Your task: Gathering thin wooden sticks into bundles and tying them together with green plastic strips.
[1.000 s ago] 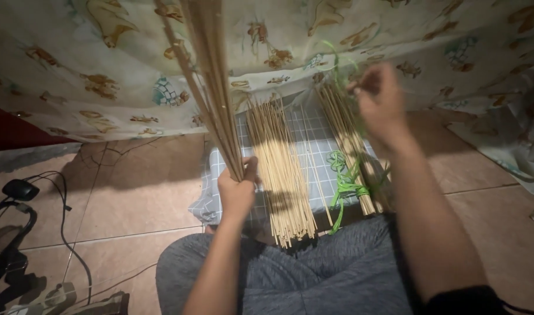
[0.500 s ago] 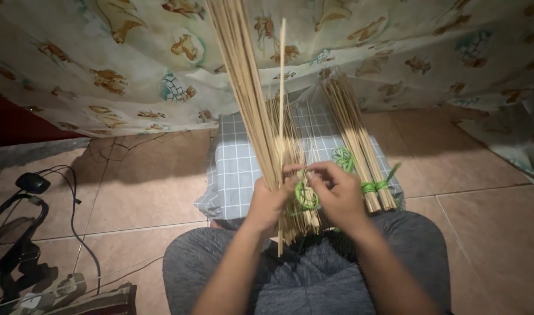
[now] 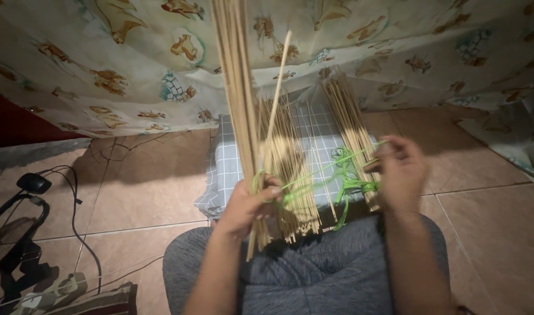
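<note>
I am clamping my left hand [image 3: 246, 204] round the upright stick bundle [image 3: 235, 87] while my right hand [image 3: 398, 169], seemingly pinched shut, is pulling the green strip [image 3: 319, 172] taut to bind it above the checked cloth's [image 3: 232, 166] near edge.

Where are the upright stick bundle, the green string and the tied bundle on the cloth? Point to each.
upright stick bundle [image 3: 235, 76], head view, on the middle of the shaft.
green string [image 3: 325, 166], head view, on the taut stretch between the hands.
tied bundle [image 3: 348, 125], head view, on its sticks above the green tie.
</note>
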